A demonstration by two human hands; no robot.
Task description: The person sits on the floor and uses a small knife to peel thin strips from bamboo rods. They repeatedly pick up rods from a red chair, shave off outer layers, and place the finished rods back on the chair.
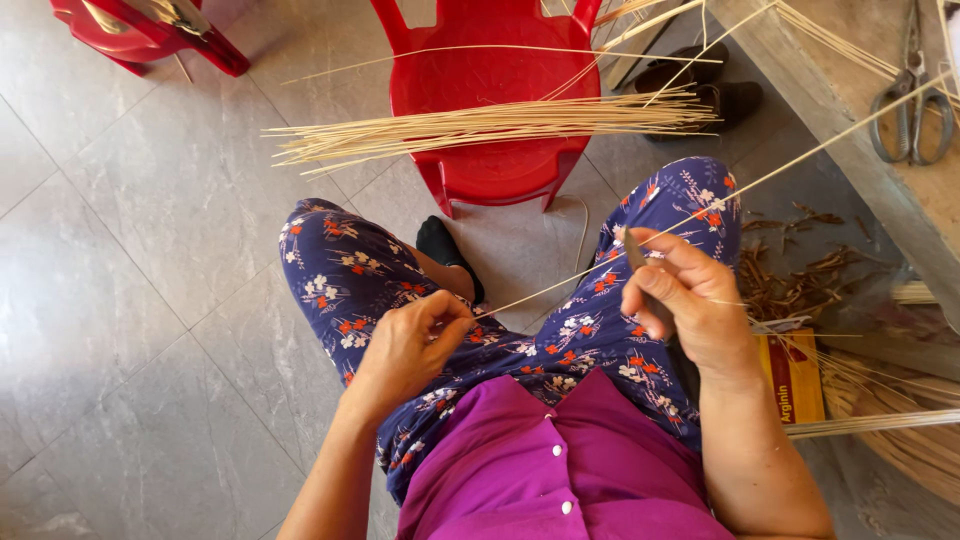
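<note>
My left hand (410, 345) pinches the near end of a long thin bamboo strip (790, 163) above my lap. The strip runs up and to the right past my right hand (685, 300). That hand grips a small dark-bladed knife (636, 250), its blade resting against the strip. I sit with my knees apart in blue flowered trousers and a purple shirt.
A red plastic chair (495, 95) stands in front of my knees with a bundle of thin strips (500, 125) lying across its seat. Scissors (912, 110) lie on a wooden bench at the right. Brown shavings (800, 275), a small orange box (795, 375) and more strips lie at the right.
</note>
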